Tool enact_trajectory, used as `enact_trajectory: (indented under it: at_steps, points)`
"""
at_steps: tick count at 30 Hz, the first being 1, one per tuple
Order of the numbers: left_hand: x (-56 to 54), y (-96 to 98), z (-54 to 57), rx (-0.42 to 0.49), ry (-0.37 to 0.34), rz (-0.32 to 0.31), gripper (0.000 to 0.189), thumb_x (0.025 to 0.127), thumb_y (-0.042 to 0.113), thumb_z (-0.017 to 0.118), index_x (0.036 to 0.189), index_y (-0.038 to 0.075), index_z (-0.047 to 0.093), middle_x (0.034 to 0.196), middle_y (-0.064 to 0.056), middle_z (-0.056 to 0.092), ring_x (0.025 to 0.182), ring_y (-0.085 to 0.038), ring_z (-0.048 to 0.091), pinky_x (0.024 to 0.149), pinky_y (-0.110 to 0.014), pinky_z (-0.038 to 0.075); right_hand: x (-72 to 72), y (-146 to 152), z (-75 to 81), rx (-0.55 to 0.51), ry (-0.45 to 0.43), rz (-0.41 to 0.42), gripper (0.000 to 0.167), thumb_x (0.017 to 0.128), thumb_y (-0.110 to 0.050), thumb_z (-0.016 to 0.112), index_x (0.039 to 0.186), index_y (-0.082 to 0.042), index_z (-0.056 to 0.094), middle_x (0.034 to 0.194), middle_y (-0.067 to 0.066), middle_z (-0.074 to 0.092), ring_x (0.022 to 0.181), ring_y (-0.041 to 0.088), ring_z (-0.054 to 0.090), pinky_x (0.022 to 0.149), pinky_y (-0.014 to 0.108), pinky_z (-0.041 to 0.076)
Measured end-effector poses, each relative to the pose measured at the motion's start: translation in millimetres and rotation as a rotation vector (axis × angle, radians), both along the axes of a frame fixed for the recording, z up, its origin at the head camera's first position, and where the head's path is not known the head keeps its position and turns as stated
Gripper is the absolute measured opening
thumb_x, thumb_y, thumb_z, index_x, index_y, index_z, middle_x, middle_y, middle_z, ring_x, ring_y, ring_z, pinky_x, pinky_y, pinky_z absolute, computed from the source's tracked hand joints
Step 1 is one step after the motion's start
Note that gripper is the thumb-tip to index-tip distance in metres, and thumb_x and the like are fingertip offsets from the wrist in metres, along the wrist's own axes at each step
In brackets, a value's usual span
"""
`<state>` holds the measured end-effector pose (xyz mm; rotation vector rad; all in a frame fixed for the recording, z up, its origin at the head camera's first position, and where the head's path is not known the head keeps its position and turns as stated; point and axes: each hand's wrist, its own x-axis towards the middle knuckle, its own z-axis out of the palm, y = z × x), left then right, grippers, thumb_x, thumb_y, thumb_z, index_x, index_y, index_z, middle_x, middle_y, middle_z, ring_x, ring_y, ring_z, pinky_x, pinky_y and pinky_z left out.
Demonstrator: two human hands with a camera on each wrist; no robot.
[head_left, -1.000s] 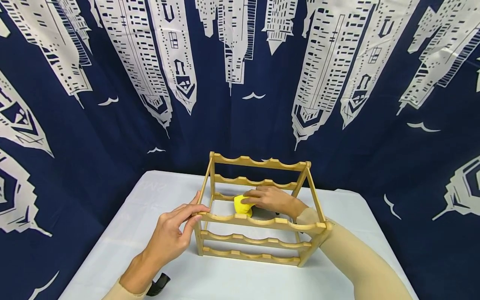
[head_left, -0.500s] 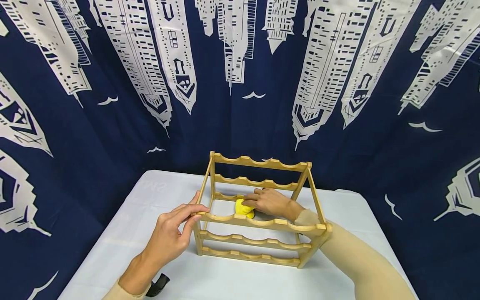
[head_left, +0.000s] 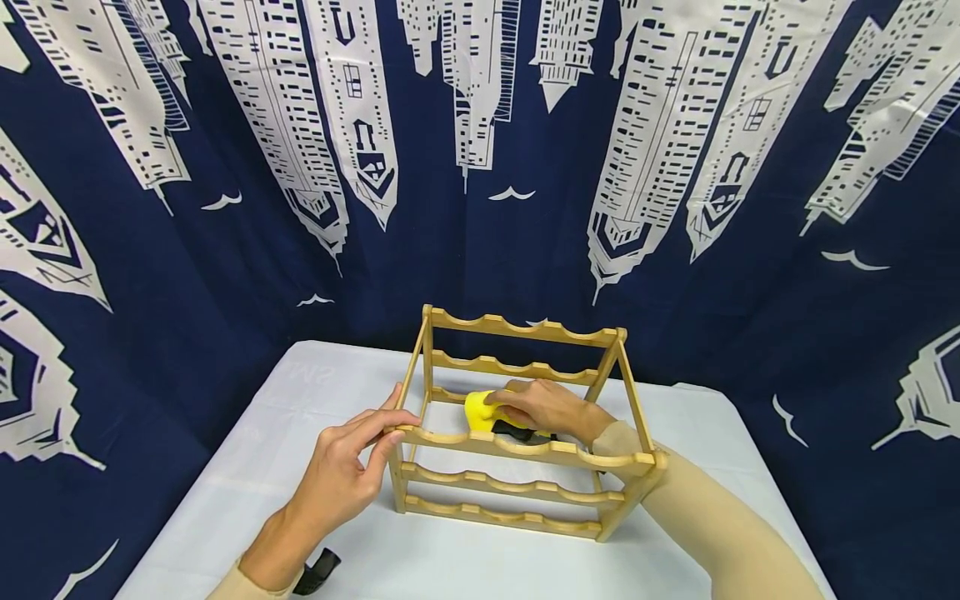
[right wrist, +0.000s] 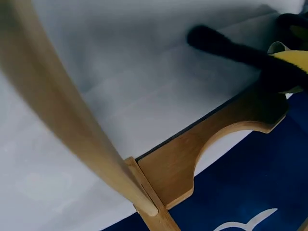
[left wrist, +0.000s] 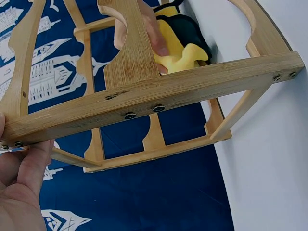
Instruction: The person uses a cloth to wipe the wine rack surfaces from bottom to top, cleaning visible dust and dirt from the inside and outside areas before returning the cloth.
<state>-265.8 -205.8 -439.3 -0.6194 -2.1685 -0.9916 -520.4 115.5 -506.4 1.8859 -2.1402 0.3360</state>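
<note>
A wooden wine rack (head_left: 525,447) with scalloped rails stands on the table. My left hand (head_left: 341,467) grips its front left top corner between thumb and fingers. From above, my right hand (head_left: 553,406) reaches inside the frame and holds a soft yellow-and-black plush toy (head_left: 478,412) low in the rack. Through the rails in the left wrist view, the toy's yellow end (left wrist: 183,60) and fingers over it show. A black fuzzy limb (right wrist: 226,49) extends across the right wrist view, where the right hand is out of sight. The front rail and right hand hide part of the toy.
A small black object (head_left: 318,572) lies on the white-covered table (head_left: 247,467) beside my left wrist. Behind the table hangs a navy curtain (head_left: 420,258) with white building prints. My right sleeve (head_left: 705,500) passes over the rack's right end.
The plush toy has turned and shifted slightly left under my right hand, so more of its black part shows. My left hand stays on the rack's corner.
</note>
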Motion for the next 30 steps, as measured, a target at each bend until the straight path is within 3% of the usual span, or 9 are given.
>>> enact_trajectory:
  at_steps: [4,8,12,14,17,19,22,24,30]
  points:
    - [-1.0,0.0,-0.7,-0.014,0.011,0.008,0.039,0.102,-0.012,0.078,0.129,0.017,0.084,0.137,-0.015,0.086,0.121,-0.025,0.086,0.098,-0.014,0.066,-0.2,-1.2,-0.3,0.031,-0.026,-0.018,0.03,0.112,-0.01,0.078,0.141,-0.014,0.078,0.143,0.015,0.074,0.073,0.012,0.073,0.073,0.012,0.062]
    - [-1.5,-0.1,-1.8,-0.02,0.02,0.014,0.04,0.102,-0.012,0.079,0.129,0.017,0.084,0.126,-0.01,0.089,0.113,-0.018,0.086,0.096,-0.014,0.067,1.7,-0.5,-0.1,0.061,-0.057,-0.029,0.041,0.11,-0.003,0.078,0.147,-0.02,0.08,0.14,0.011,0.078,0.069,0.01,0.071,0.069,0.009,0.059]
    - [-0.8,-0.3,-1.8,-0.027,0.021,0.018,0.039,0.102,-0.011,0.079,0.129,0.018,0.083,0.12,-0.004,0.09,0.103,-0.011,0.084,0.094,-0.013,0.066,3.3,-0.4,0.7,0.073,-0.153,-0.028,0.05,0.107,0.008,0.076,0.146,-0.022,0.082,0.142,0.015,0.079,0.089,0.018,0.082,0.087,0.018,0.069]
    - [-0.2,-0.5,-1.3,-0.029,0.017,0.02,0.039,0.103,-0.01,0.08,0.129,0.018,0.083,0.115,-0.001,0.09,0.088,-0.005,0.076,0.082,-0.005,0.061,3.6,-1.3,0.9,0.08,-0.206,-0.043,0.048,0.108,0.009,0.073,0.146,-0.019,0.082,0.144,0.017,0.078,0.106,0.024,0.085,0.098,0.027,0.072]
    - [-0.1,-0.3,-0.3,-0.026,0.017,0.018,0.039,0.103,-0.01,0.08,0.129,0.018,0.083,0.113,-0.001,0.089,0.079,-0.002,0.065,0.068,-0.002,0.05,3.8,-2.0,-0.6,0.094,-0.262,-0.086,0.041,0.112,0.0,0.07,0.148,-0.015,0.081,0.147,0.017,0.076,0.113,0.026,0.083,0.101,0.032,0.072]
    - [-0.2,0.2,0.3,-0.023,0.016,0.015,0.039,0.103,-0.01,0.08,0.13,0.018,0.083,0.118,-0.004,0.09,0.081,-0.003,0.068,0.069,-0.002,0.05,4.2,-1.8,-2.9,0.112,-0.263,-0.125,0.038,0.112,-0.013,0.077,0.15,-0.015,0.08,0.148,0.018,0.074,0.111,0.025,0.081,0.1,0.035,0.072]
    - [0.0,0.6,0.7,-0.012,0.01,0.008,0.04,0.103,-0.011,0.079,0.13,0.017,0.083,0.135,-0.014,0.087,0.108,-0.017,0.086,0.09,-0.005,0.062,5.8,-1.2,-5.9,0.155,-0.22,-0.175,0.051,0.106,-0.03,0.089,0.154,-0.017,0.078,0.149,0.019,0.071,0.114,0.025,0.079,0.103,0.038,0.072]
    - [0.5,0.7,0.9,-0.004,-0.003,0.004,0.04,0.104,-0.011,0.078,0.13,0.017,0.083,0.146,-0.019,0.081,0.127,-0.031,0.083,0.101,-0.014,0.064,5.6,-0.6,-7.9,0.179,-0.185,-0.204,0.059,0.102,-0.038,0.094,0.155,-0.019,0.077,0.146,0.018,0.071,0.11,0.023,0.079,0.1,0.035,0.073]
    - [1.2,2.3,1.0,0.013,-0.031,0.004,0.038,0.104,-0.012,0.077,0.13,0.016,0.083,0.152,-0.023,0.076,0.133,-0.037,0.08,0.102,-0.015,0.064,6.4,1.5,-7.0,0.204,-0.152,-0.227,0.053,0.104,-0.028,0.092,0.154,-0.017,0.078,0.123,0.012,0.076,0.084,0.011,0.073,0.081,0.016,0.067]
